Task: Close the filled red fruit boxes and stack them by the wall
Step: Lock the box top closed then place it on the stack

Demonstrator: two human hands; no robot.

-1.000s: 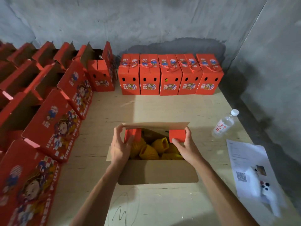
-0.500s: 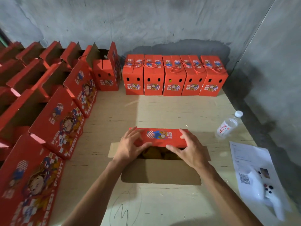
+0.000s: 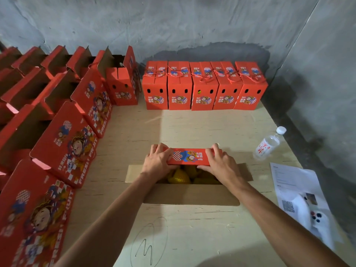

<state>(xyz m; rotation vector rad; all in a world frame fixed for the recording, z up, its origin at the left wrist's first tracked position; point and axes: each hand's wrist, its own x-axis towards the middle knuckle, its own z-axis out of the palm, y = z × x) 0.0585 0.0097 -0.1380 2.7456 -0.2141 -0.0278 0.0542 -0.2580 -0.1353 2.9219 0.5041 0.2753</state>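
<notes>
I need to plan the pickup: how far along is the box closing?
Done: five closed boxes stand in a row by the wall. In hand: the left hand and right hand grip one red top flap over the fruit. Left: its near flap and many open boxes.

- The open red boxes (image 3: 75,145) along the left carry "FRESH FRUIT" in white capitals down their printed side panels.
- The water bottle (image 3: 268,145) at the right has red Chinese characters on its white label, too small to read surely.
- The paper sheet (image 3: 292,182) near right bears a QR code; its printed lines are illegible.
- A pencilled squiggle inside a drawn circle marks the near table (image 3: 150,245).
</notes>
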